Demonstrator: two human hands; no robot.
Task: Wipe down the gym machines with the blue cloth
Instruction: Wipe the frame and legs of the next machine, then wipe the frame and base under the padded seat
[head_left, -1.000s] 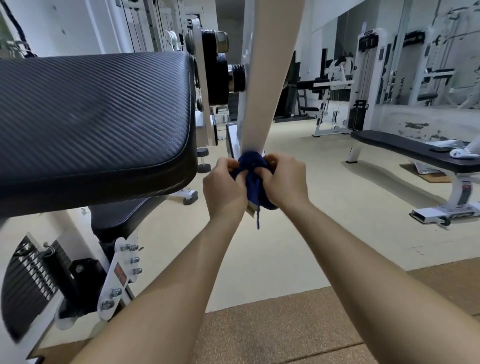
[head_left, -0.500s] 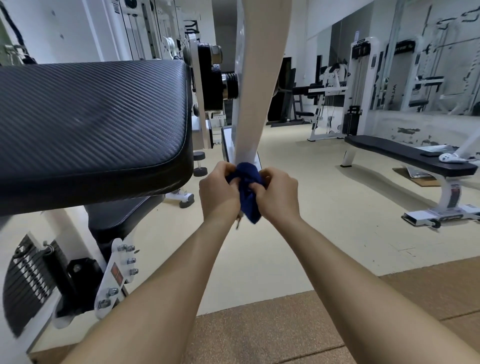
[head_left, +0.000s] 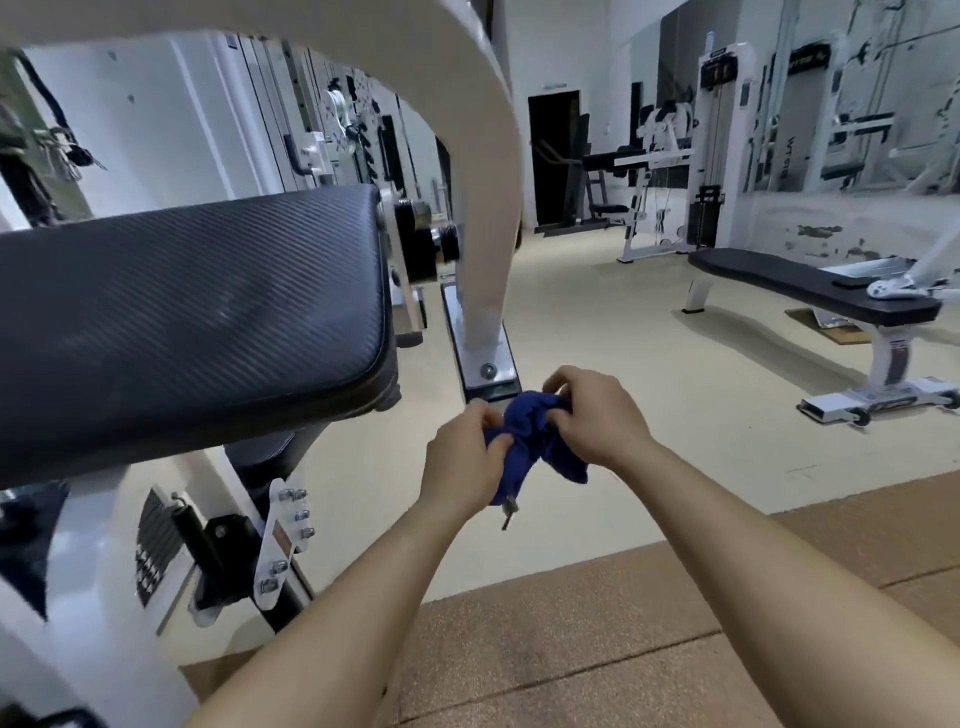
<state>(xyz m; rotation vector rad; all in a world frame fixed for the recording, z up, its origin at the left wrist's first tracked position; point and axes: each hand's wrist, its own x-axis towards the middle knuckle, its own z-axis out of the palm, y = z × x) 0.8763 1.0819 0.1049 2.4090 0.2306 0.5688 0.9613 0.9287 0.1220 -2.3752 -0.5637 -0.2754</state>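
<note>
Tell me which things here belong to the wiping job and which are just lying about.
Job: blue cloth, gripped by left hand and right hand; white machine arm; black pad.
Lying about: white item on far bench; brown board on the floor.

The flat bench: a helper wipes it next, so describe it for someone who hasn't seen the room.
On the room's right side, below the big wall mirror, a long flat bench stands alone on the pale floor. Unlike the ribbed pad at left, it is low, narrow, on white legs.
</note>
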